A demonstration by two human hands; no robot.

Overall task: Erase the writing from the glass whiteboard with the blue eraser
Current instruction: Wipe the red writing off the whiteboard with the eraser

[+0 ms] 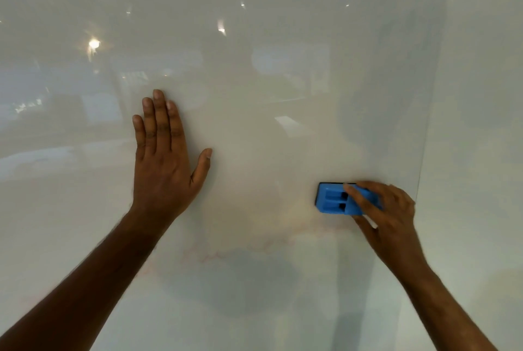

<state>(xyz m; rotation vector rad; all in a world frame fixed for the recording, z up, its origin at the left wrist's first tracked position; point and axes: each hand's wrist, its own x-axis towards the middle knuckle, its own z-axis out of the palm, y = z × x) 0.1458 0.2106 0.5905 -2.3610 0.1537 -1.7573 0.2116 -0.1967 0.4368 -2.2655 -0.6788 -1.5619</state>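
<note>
- Looking through the head view, the only one given: the blue eraser [336, 199] lies flat against the glass whiteboard [254, 39], its long axis running 9 to 3 o'clock, near the board's right edge.
- The right hand [387, 209] grips the eraser's right end, fingers curled over the top and thumb under the lower side; the bare left end points to 9 o'clock.
- The left hand [164, 169] is spread flat on the glass, fingers straight and pointing to 12 o'clock, thumb out toward 2 o'clock; it holds nothing and sits well apart from the eraser, at about 9 o'clock from it.
- Faint reddish smears [226, 254] trail below both hands, from about 7 o'clock of the eraser leftward and down; no clear letters can be made out.
- Judging from this, the next stroke should drop toward 7 o'clock and sweep left with the long side leading downward; the right hand is the one placed for it, the left only steadies.
</note>
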